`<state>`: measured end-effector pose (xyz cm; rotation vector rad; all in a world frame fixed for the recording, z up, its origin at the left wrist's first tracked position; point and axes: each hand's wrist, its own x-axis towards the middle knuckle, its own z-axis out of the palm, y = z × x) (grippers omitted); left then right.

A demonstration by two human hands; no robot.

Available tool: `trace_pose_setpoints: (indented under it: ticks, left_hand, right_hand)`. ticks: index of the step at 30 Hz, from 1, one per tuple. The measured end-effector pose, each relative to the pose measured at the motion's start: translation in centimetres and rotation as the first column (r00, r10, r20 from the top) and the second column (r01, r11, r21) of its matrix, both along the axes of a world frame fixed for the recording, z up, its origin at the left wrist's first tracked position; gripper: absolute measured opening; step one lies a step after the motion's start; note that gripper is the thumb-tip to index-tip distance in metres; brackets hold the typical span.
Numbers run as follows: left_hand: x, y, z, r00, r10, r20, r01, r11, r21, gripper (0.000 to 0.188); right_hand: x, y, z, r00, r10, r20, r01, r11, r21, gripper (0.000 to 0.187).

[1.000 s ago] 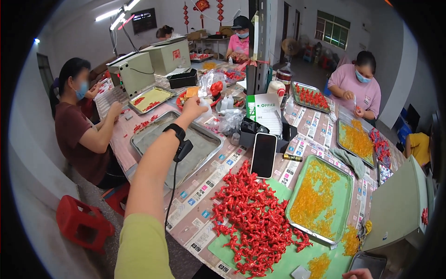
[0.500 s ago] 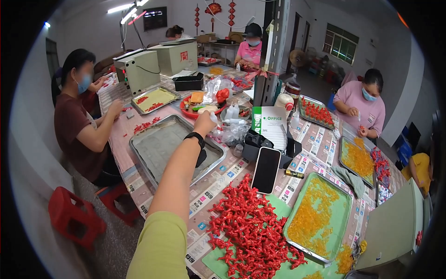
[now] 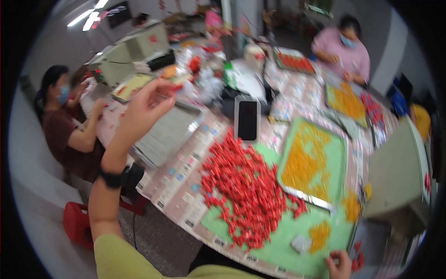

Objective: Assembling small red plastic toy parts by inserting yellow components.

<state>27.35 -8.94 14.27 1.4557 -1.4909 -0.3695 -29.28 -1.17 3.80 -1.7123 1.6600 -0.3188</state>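
My left hand (image 3: 153,104), with a dark band on its wrist, is raised in front of the grey metal tray (image 3: 151,160). Its fingers are curled into a pinch, with a small red spot at their tips; blur hides what they hold. At the lower right edge my right hand (image 3: 339,265) shows in part, fingers bent, over the green mat (image 3: 288,258). Whatever it may hold is hidden. Beside it lie a few red pieces (image 3: 357,256), a small pale block (image 3: 301,243) and loose yellow pieces (image 3: 319,235). A big heap of small red plastic figures (image 3: 246,190) covers the middle of the mat.
A green-lined tray of yellow pieces (image 3: 309,162) and a phone (image 3: 247,120) stand behind the heap. A greenish metal box (image 3: 395,172) bounds the right. Co-workers sit left (image 3: 65,121) and far right (image 3: 344,49). Bags and bottles crowd the table's centre.
My left hand has drawn back and left from the small white bottle at the table's centre. My right hand has come into view at the lower right. The view has shifted and tilted.
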Motion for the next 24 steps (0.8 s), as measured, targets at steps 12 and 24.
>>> trace_pose_setpoints:
  ticks: [12, 24]
  left_hand:
    - [-21.2, 12.4, -12.3, 0.897, -0.394, 0.2, 0.299, 0.875, 0.381, 0.035]
    - [-23.8, 11.0, -14.5, 0.886, -0.219, 0.41, 0.156, 0.971, 0.182, 0.019]
  right_hand:
    - [0.2, 1.5, -1.4, 0.997, 0.03, 0.069, -0.017, 0.984, -0.178, 0.034]
    - [1.1, 1.5, -2.4, 0.99, 0.137, 0.021, -0.122, 0.935, -0.333, 0.022]
